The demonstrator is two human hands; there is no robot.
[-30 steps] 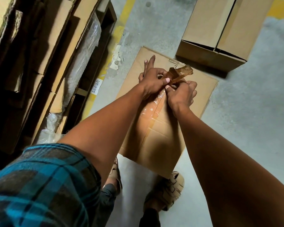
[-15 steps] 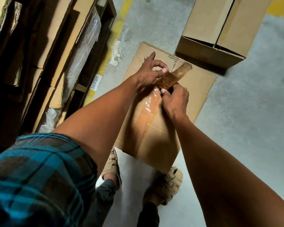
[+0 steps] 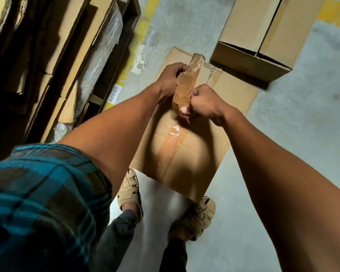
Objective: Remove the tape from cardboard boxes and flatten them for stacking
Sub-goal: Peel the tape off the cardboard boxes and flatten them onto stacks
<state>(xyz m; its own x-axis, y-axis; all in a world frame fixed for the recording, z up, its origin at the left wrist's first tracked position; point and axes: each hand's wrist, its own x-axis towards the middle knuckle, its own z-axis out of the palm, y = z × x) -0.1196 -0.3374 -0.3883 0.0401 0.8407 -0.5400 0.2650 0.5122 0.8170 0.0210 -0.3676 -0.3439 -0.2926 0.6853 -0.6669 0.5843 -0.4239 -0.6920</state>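
Note:
A flattened cardboard box lies on the concrete floor in front of my feet. A strip of brown tape is peeled up from its centre seam; the rest of the strip still sticks along the seam toward me. My left hand grips the lifted tape near its upper part. My right hand is fisted and pinches the tape lower down, just above the box surface. The free end of the tape stands up past my left hand.
An assembled cardboard box with an open seam stands at the upper right. Flat cardboard sheets and plastic-wrapped stock fill a rack on the left. A yellow floor line runs beside the rack. My sandalled feet stand at the box's near edge.
Both hands have pulled the tape farther toward me, so more of it is off the seam. The loose end now stands upright instead of pointing right.

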